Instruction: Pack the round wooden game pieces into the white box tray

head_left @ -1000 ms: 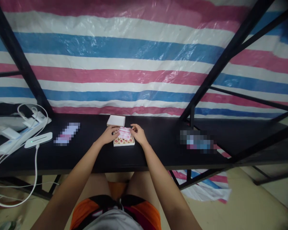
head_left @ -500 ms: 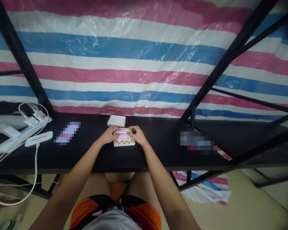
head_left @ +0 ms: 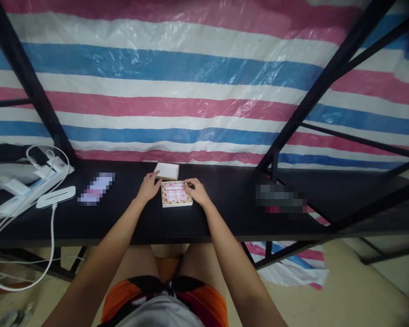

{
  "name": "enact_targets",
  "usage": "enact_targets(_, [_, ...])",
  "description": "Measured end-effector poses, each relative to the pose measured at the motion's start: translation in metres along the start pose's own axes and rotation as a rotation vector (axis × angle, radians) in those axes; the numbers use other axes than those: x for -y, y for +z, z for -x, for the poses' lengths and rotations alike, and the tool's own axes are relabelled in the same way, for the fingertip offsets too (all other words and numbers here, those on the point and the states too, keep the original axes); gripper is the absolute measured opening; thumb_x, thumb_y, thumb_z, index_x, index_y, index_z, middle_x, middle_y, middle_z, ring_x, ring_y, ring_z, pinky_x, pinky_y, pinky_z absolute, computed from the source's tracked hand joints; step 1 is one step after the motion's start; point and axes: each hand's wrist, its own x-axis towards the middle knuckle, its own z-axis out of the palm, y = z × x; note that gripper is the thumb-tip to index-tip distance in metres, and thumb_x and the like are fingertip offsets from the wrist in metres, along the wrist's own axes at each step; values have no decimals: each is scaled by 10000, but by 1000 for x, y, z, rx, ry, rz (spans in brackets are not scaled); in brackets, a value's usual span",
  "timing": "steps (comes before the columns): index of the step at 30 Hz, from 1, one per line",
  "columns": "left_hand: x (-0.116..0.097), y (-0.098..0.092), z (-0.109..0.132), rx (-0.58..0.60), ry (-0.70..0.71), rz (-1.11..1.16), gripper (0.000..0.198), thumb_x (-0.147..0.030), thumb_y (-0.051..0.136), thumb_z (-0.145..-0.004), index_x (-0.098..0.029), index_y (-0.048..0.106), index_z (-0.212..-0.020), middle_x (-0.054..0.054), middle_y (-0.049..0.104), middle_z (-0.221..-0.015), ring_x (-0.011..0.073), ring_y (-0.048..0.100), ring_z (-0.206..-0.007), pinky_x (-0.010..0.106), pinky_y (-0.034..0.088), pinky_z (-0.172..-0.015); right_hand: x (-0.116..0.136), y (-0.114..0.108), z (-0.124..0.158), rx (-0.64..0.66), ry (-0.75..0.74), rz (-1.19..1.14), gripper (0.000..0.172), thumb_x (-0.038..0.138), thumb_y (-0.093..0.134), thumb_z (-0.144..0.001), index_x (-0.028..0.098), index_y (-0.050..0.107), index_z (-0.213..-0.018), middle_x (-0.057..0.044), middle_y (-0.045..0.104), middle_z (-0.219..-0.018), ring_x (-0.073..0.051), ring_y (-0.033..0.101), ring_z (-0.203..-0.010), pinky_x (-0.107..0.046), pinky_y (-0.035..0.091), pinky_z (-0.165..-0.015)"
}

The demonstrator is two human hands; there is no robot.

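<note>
A shallow white box [head_left: 177, 205] sits on the black table in front of me. Round pale pieces with red characters, like Chinese chess pieces, line its sides. Over its middle lies a folded white sheet with pink lines [head_left: 175, 192]. My right hand [head_left: 197, 192] rests at the box's right side, bent fingers over the far right corner, thumb and fingers slightly apart. To the left of the box, my left hand [head_left: 149, 187] is open, its fingers stretched toward the white box lid [head_left: 167, 170] behind. Its fingertips are at the lid's left edge; whether they touch cannot be told.
At the left lie a blurred-out phone-like object [head_left: 97, 188], a white charging pad [head_left: 56, 196] and a power strip [head_left: 30, 188] with looping cables. A blurred-out item [head_left: 279, 199] lies at the right. Black metal posts [head_left: 303, 109] and a striped plastic sheet [head_left: 177, 104] stand behind.
My left hand has come off the box and moved left and back toward the lid. My right thumb has drawn back toward the box's right edge, uncovering more of the sheet.
</note>
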Motion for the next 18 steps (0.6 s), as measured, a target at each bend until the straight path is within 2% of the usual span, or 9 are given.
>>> enact_targets(4, [4,-3,0,53,-75,-153,418,-362,418,-902,-195,510,-1274,145,487,-1261,297,462,-1169,434,382,-970,-1,0,-1,-38,-1,-16,244,384,527,-810,214,666,-918,-39,592,-954,-153,573,-806,-304,442,-811])
enact_targets(9, [-2,-9,2,29,-85,-218,280,-313,437,-881,-195,627,-1050,123,549,-1086,264,536,-1023,377,439,-867,-6,-1,-2,-105,38,-10,252,379,482,-835,212,663,-889,-41,632,-914,-165,573,-824,-304,434,-825])
enact_targets(13, [-2,-13,3,-53,-165,-269,389,-368,405,-898,-194,550,-1214,157,557,-1144,304,521,-1081,414,428,-874,-6,-1,-2,-71,45,-13,238,358,479,-827,208,660,-858,-28,658,-894,-162,583,-814,-285,431,-795])
enact_targets(15, [-1,-14,2,-12,-167,-281,390,-371,371,-912,-192,578,-1190,155,586,-1141,302,526,-1094,419,410,-904,-5,-2,-2,-57,55,-21,245,361,473,-826,205,659,-859,-20,668,-871,-159,586,-790,-277,431,-772])
enact_targets(18, [0,-14,1,79,-136,-269,406,-355,325,-922,-172,685,-967,142,648,-1050,287,574,-1033,394,416,-895,-1,-3,-1,-43,72,-21,256,375,470,-825,207,660,-861,-9,672,-823,-158,584,-755,-267,428,-737])
